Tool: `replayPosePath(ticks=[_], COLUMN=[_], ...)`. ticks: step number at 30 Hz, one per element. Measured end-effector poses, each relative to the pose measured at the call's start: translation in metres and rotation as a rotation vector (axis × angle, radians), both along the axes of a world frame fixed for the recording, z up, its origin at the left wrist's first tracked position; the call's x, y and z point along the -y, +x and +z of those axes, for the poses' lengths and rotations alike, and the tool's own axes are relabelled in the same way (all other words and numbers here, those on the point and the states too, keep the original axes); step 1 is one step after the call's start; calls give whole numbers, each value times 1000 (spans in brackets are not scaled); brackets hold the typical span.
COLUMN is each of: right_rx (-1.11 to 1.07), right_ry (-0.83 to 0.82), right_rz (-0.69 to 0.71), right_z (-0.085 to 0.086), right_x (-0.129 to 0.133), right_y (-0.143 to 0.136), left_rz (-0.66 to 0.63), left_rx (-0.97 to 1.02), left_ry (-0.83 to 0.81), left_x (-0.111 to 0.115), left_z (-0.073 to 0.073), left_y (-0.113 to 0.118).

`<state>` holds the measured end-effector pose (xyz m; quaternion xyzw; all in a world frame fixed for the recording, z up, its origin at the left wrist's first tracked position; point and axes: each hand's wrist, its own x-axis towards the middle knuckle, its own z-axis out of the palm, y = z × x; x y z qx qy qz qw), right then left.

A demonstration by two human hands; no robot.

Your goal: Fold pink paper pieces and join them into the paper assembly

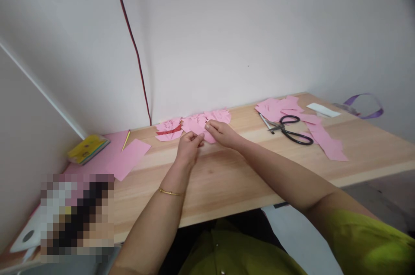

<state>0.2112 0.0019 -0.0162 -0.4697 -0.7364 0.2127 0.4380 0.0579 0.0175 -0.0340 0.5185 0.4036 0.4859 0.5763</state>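
Both grips are pinched close, left hand point(189, 147) and right hand point(223, 133) sharing one pink paper piece point(209, 137) at the worktop point(227, 175), near pink cut-outs point(220, 115). A light, even pinch should prevent crumpling.

Cannot see the part of the pink paper point(210, 136) covered by the left hand point(189, 147) and right hand point(223, 134). Cannot follow the red-and-black cord point(136, 50) beyond the top edge, nor the green sleeve point(366, 236) beyond the right. Cannot make out anything beneath the coarse pixelated patch point(78, 216) at lower left, nor read the tiny markings on the yellow packet point(84, 148).
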Motion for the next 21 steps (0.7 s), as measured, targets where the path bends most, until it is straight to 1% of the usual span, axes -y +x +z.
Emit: replayPosePath(ticks=[3, 6, 9, 12, 15, 19, 21], right_rx=[11, 42, 66, 90, 123, 149, 154], right_ry=[4, 10, 27, 35, 39, 46, 54], right_rz=[9, 0, -11, -7, -6, -11, -12], right_z=[-1, -3, -3, -2, -2, -3, -2], right_x=[0, 0, -1, -1, -1, -1, -1], right_y=[0, 1, 1, 0, -1, -1, -1], left_rz=[8, -10, -62, -140, -197, -175, -173], left_rx=[21, 46, 79, 111, 114, 64, 49], left_ry=[-11, -35, -73, -103, -105, -47, -53], left_x=[1, 1, 1, 2, 3, 2, 2], left_z=[2, 1, 0, -3, -4, -4, -5], left_y=[0, 0, 1, 2, 3, 3, 2])
